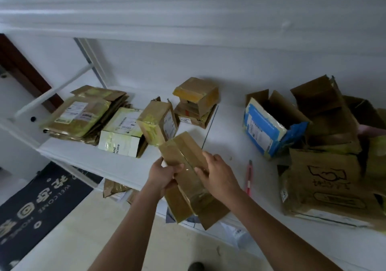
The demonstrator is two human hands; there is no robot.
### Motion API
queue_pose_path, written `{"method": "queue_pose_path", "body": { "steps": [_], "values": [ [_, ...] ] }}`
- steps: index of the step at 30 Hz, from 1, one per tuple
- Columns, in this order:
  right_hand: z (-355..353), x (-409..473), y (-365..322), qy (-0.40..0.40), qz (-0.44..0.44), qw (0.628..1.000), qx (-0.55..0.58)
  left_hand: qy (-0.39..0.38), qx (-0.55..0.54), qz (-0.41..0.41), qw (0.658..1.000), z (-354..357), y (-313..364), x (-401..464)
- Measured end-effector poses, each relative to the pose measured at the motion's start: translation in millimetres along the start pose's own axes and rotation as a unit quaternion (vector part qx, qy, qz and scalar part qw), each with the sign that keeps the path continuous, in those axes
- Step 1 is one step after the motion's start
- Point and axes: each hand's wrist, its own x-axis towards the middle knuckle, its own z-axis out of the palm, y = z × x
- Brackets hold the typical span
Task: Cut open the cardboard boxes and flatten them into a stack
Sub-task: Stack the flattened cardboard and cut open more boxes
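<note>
Brown cardboard front and centre: a long taped box [183, 166] is up in the air over the near edge of the white counter [229, 128], flaps hanging loose at its lower end. The left hand [161, 175] grips it from the left side, thumb wrapped over the taped face, and the right hand [217, 174] clasps the right edge, fingers curled round it. Looks to me like the box is being pressed flat between them.

Progress check! On the far left there's a stack of flattened boxes [81, 114], so a fair share seems done. But plenty is left: a white carton [122, 133] and a yellow-taped box [156, 122] sit beside that stack, two small boxes [196, 101] are piled one on the other further back, and on the right a blue-labelled open box [269, 124] leans by a heap of big open cartons [330, 166].

The red cutter [249, 178] lies on the counter just right of the right hand, untouched. By my reckoning, we're roughly midway.
</note>
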Motion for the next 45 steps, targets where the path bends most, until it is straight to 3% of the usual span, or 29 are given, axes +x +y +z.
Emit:
{"method": "queue_pose_path", "body": {
  "steps": [5, 11, 17, 20, 25, 27, 29, 32, 37, 45],
  "values": [
    [5.6, 10.6, -7.9, -0.012, 0.026, 0.996, -0.081, 0.06, 0.061, 0.02, 0.996, 5.9, 1.5, -4.7],
    [0.2, 20.1, -20.9, -0.037, 0.035, 0.994, -0.095, 0.053, 0.048, 0.017, 0.997, 5.0, 0.5, -4.8],
    [-27.3, 34.7, -1.0, -0.131, 0.042, 0.987, 0.081, 0.052, 0.051, 0.014, 0.997, 7.0, 0.8, -3.9],
    [-43.2, 41.8, 8.3, -0.163, 0.036, 0.981, 0.097, 0.049, 0.058, 0.009, 0.997, 6.3, 1.5, -3.6],
    [-48.8, 36.6, 44.6, -0.171, 0.169, 0.939, 0.246, 0.045, 0.061, 0.009, 0.997, 4.9, 2.7, -3.5],
    [-34.8, 23.6, 54.6, -0.136, 0.184, 0.957, 0.181, 0.046, 0.072, 0.016, 0.996, 6.5, 3.7, -4.2],
    [-16.0, 9.4, 51.3, -0.045, 0.175, 0.972, 0.149, 0.047, 0.084, 0.024, 0.995, 7.5, 4.3, -4.4],
    [2.3, -7.2, 39.0, 0.102, 0.071, 0.987, 0.103, 0.048, 0.098, 0.046, 0.993, 6.9, 4.9, -5.6],
    [0.3, -25.0, 34.8, 0.036, 0.078, 0.953, 0.291, 0.034, 0.119, 0.068, 0.99, 7.2, 7.7, -4.8],
    [-7.5, -25.4, 36.2, -0.008, 0.038, 0.956, 0.29, 0.027, 0.167, 0.082, 0.982, 18.0, 10.9, -8.5]
  ]
}}
